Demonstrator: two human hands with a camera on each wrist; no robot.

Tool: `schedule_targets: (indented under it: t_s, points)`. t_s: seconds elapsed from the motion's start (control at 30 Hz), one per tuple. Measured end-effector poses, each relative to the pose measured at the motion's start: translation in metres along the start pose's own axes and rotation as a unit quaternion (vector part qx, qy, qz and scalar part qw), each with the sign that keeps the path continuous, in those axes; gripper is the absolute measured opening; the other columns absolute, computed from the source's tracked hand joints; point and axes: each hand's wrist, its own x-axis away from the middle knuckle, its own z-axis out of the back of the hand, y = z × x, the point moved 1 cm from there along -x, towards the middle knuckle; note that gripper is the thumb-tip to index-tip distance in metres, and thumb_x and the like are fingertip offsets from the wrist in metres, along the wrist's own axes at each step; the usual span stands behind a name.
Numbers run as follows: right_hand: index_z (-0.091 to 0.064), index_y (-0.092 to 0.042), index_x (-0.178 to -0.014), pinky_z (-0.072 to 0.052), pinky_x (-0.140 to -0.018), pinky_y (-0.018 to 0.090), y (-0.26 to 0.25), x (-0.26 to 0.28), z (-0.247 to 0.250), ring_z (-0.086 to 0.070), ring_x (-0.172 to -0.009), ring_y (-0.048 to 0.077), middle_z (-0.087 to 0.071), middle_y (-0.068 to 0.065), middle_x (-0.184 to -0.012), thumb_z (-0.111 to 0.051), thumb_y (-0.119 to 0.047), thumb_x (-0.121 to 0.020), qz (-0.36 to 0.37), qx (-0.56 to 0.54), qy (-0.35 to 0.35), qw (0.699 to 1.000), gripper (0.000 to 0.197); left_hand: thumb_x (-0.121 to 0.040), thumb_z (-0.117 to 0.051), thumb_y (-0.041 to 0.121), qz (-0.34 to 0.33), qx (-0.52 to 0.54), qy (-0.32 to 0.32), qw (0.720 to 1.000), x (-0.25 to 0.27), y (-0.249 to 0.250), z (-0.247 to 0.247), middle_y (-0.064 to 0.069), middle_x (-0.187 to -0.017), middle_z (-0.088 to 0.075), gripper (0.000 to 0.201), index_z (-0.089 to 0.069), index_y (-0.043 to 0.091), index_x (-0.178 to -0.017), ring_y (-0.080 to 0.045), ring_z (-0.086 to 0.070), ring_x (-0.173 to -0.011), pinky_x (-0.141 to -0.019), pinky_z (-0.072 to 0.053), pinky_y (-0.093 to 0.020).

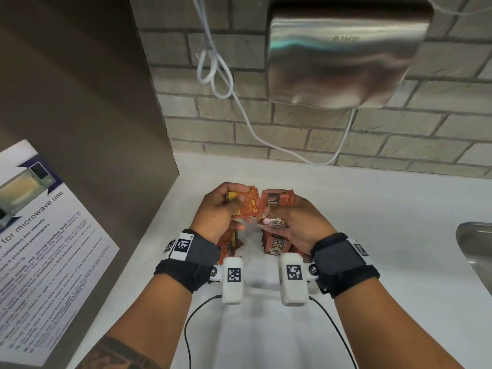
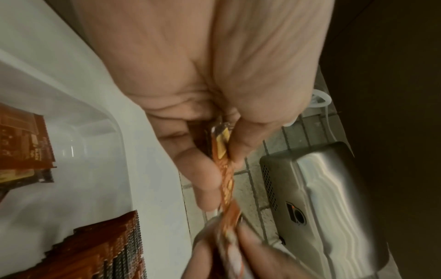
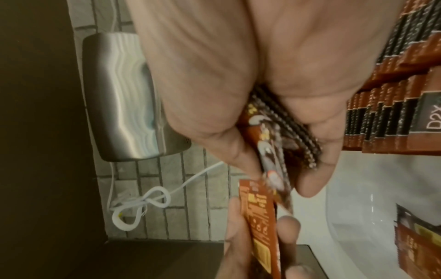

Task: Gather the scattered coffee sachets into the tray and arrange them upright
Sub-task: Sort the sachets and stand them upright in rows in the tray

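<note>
Both hands are raised over the white tray (image 2: 124,132), which sits on the white worktop (image 1: 372,209) below a brick wall. The left hand (image 1: 221,209) pinches a small bundle of sachets (image 1: 246,205) between thumb and fingers, their printed backs facing up. The right hand (image 1: 298,222) curls round its own bundle (image 1: 278,199), fronts showing, with a few more tucked lower in the palm. The two bundles almost meet edge to edge.

In the tray, a long row of sachets (image 3: 391,105) already stands on edge, packed face to face on the right side. A smaller group (image 2: 26,143) stands at the left, and bare tray floor shows between them.

This looks like the sorting step: squaring up what has been gathered so every packet faces the same way before it goes in. No loose sachets show on the worktop, so gathering seems mostly done.

The next move probably calls for joining the two bundles into one neat stack, flipping the left one to match. The stack then has to go down on edge into the gap, kept pressed together so the thin packets do not fan out or tip the standing row.
</note>
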Motion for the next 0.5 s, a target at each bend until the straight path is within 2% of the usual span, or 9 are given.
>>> schedule_targets:
  t_s: [0.07, 0.1, 0.17, 0.23, 0.3, 0.37, 0.43, 0.5]
  points:
    - [-0.062, -0.011, -0.123, -0.06, -0.078, 0.038, -0.003, -0.002, 0.006, -0.073, -0.097, 0.027, -0.072, 0.019, -0.112, -0.055, 0.009, -0.092, -0.001, -0.021, 0.03, 0.999, 0.038, -0.101, -0.052, 0.005, 0.008, 0.012, 0.0, 1.0, 0.0, 0.001, 0.004, -0.017, -0.102, -0.074, 0.022, -0.064, 0.015, -0.116, -0.032, -0.072, -0.076, -0.049, -0.054, -0.027]
    - [-0.062, -0.012, -0.123, -0.059, -0.079, 0.038, -0.003, -0.003, 0.007, -0.074, -0.096, 0.026, -0.072, 0.017, -0.11, -0.055, 0.009, -0.093, 0.006, -0.021, 0.037, 0.999, 0.037, -0.1, -0.054, 0.005, 0.004, 0.01, -0.002, 1.0, 0.001, 0.001, 0.005, -0.017, -0.102, -0.074, 0.022, -0.064, 0.015, -0.117, -0.032, -0.072, -0.076, -0.049, -0.054, -0.026]
    - [-0.063, -0.015, -0.122, -0.058, -0.087, 0.041, -0.002, -0.004, 0.004, -0.073, -0.097, 0.025, -0.074, 0.012, -0.107, -0.065, 0.0, -0.093, 0.025, -0.005, 0.039, 0.999, 0.033, -0.096, -0.063, 0.008, -0.009, 0.0, -0.008, 1.0, 0.002, 0.001, 0.003, -0.016, -0.103, -0.074, 0.025, -0.063, 0.016, -0.12, -0.032, -0.072, -0.074, -0.049, -0.053, -0.025]
    - [-0.065, -0.014, -0.121, -0.057, -0.088, 0.042, -0.001, -0.005, -0.002, -0.071, -0.096, 0.026, -0.074, 0.011, -0.106, -0.074, -0.005, -0.087, 0.046, 0.023, 0.034, 0.998, 0.036, -0.09, -0.072, 0.012, -0.013, -0.005, -0.012, 1.0, 0.003, 0.001, -0.001, -0.017, -0.101, -0.074, 0.033, -0.063, 0.017, -0.121, -0.033, -0.071, -0.071, -0.047, -0.052, -0.025]
    - [-0.067, -0.012, -0.117, -0.059, -0.079, 0.038, -0.001, -0.005, -0.005, -0.07, -0.091, 0.025, -0.074, 0.009, -0.101, -0.073, 0.003, -0.084, 0.067, 0.039, 0.04, 0.996, 0.036, -0.089, -0.073, 0.017, -0.013, -0.001, -0.004, 1.0, 0.004, 0.001, -0.003, -0.016, -0.099, -0.075, 0.034, -0.063, 0.019, -0.121, -0.032, -0.071, -0.068, -0.047, -0.053, -0.025]
    - [-0.07, -0.013, -0.11, -0.057, -0.071, 0.03, -0.004, -0.004, -0.001, -0.069, -0.089, 0.021, -0.073, 0.006, -0.098, -0.071, 0.007, -0.085, 0.089, 0.053, 0.052, 0.993, 0.032, -0.094, -0.067, 0.026, 0.003, 0.006, 0.022, 1.0, 0.004, 0.0, 0.0, -0.014, -0.099, -0.075, 0.026, -0.065, 0.019, -0.119, -0.03, -0.072, -0.066, -0.049, -0.054, -0.026]
    - [-0.072, -0.016, -0.103, -0.058, -0.077, 0.031, -0.007, -0.003, 0.004, -0.07, -0.094, 0.023, -0.073, 0.006, -0.101, -0.071, 0.006, -0.085, 0.127, 0.074, 0.055, 0.988, 0.028, -0.099, -0.059, 0.032, 0.041, 0.021, 0.042, 0.998, 0.005, -0.003, 0.005, -0.015, -0.099, -0.075, 0.026, -0.066, 0.016, -0.118, -0.03, -0.071, -0.066, -0.049, -0.055, -0.025]
    - [-0.073, -0.013, -0.099, -0.056, -0.086, 0.028, -0.013, 0.0, 0.005, -0.069, -0.096, 0.018, -0.074, 0.001, -0.1, -0.07, 0.005, -0.086, 0.195, 0.125, 0.048, 0.972, 0.022, -0.101, -0.055, 0.034, 0.089, 0.064, 0.034, 0.993, 0.005, -0.005, 0.007, -0.017, -0.094, -0.074, 0.032, -0.066, 0.011, -0.119, -0.028, -0.07, -0.064, -0.048, -0.054, -0.024]
